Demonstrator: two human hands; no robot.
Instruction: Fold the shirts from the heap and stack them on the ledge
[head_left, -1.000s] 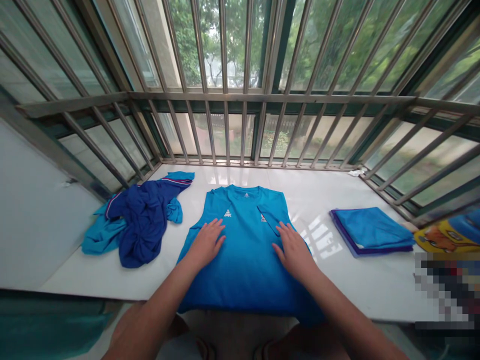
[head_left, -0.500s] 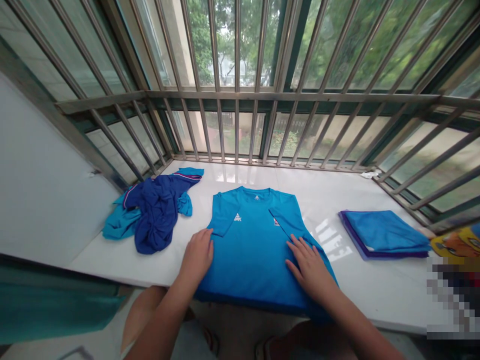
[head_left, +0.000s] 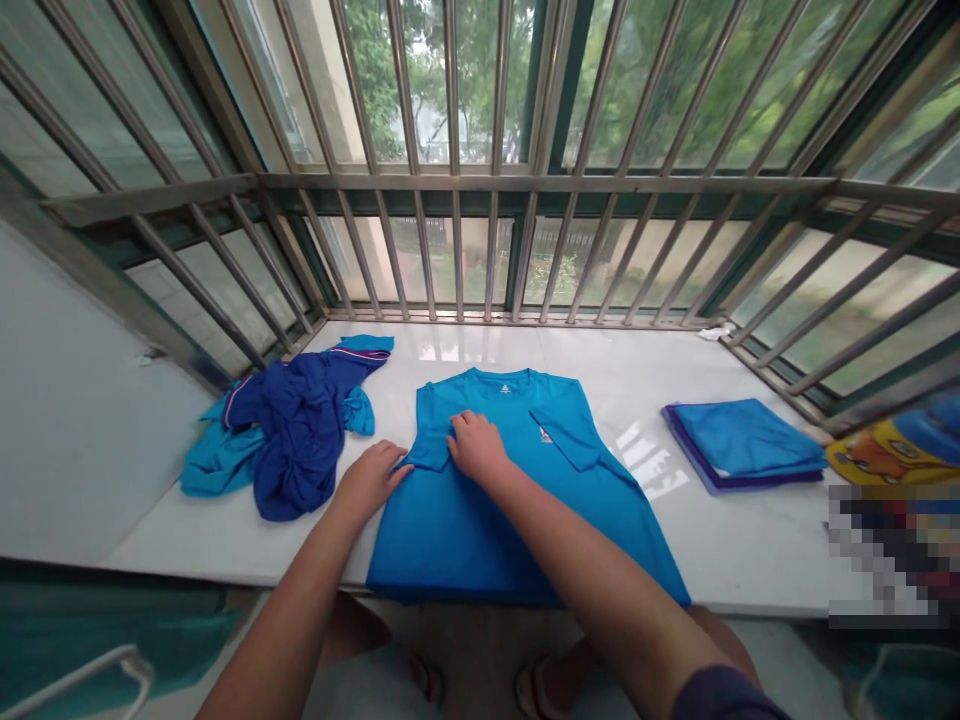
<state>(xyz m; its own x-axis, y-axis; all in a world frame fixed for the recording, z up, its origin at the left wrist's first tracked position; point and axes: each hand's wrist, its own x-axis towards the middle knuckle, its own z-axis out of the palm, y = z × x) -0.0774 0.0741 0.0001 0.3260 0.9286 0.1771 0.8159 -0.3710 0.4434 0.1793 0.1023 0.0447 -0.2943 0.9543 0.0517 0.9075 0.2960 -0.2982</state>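
A bright blue T-shirt [head_left: 517, 520] lies spread on the white ledge, neckline away from me, its lower part reaching the front edge. Both short sleeves are folded inward over the chest, and small white prints show at the collar and chest. My left hand [head_left: 369, 482] is at the shirt's left edge, beside the folded left sleeve [head_left: 431, 440], thumb and fingertips apart at the fabric. Across the left chest reaches my right hand [head_left: 478, 446], its fingers resting on the cloth by that sleeve's inner edge and covering the print there.
A crumpled heap of dark blue and light blue clothes [head_left: 300, 430] lies on the left. Folded blue and purple garments [head_left: 750, 440] are stacked on the right, near a yellow and blue item [head_left: 885, 445]. Metal bars [head_left: 457, 180] line the window behind the white ledge [head_left: 600, 345].
My right hand has moved left from the shirt's right side to the left sleeve. My left hand has shifted slightly left and up. The view has shifted a little.
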